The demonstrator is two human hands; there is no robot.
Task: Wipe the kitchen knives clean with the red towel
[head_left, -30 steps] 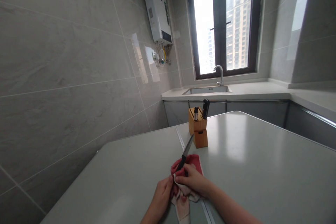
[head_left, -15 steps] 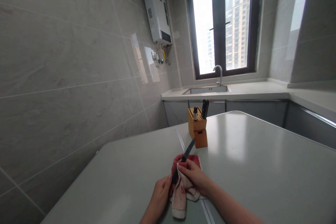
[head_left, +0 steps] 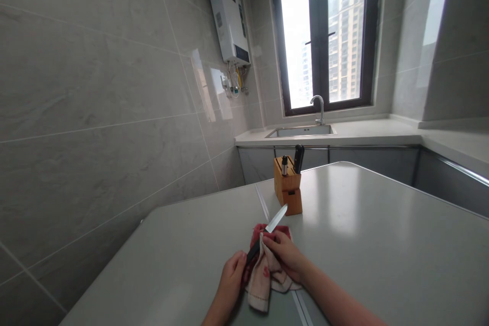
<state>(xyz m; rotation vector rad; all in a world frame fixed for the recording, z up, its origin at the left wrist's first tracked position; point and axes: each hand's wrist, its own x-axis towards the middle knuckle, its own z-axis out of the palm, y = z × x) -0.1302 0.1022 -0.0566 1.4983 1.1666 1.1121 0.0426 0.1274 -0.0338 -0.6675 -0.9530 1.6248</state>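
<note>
My left hand (head_left: 234,271) is closed round the end of the black handle of a knife (head_left: 276,218), whose blade points up and away to the right. A red and cream cloth (head_left: 261,283) is bunched about the knife where handle meets blade. With thumb and fingers, my right hand (head_left: 287,254) pinches the cloth against the knife there. The lower part of the cloth hangs toward me. Just beyond the blade tip stands a wooden knife block (head_left: 287,181), holding a black-handled knife (head_left: 298,158) and a shorter black and silver handle (head_left: 284,166).
The knife block stands on a pale table (head_left: 183,260) with a metal seam (head_left: 263,202). Behind it runs a white counter (head_left: 376,128) with a sink (head_left: 301,131) and a faucet (head_left: 320,108). A tiled wall (head_left: 107,91) rises at the left, bearing a water heater (head_left: 228,20).
The knife has turned and tipped slightly to the right, so its blade now shines bright rather than dark. More of the handle shows between my hands. The cloth's hanging end has shifted a little left and upward.
</note>
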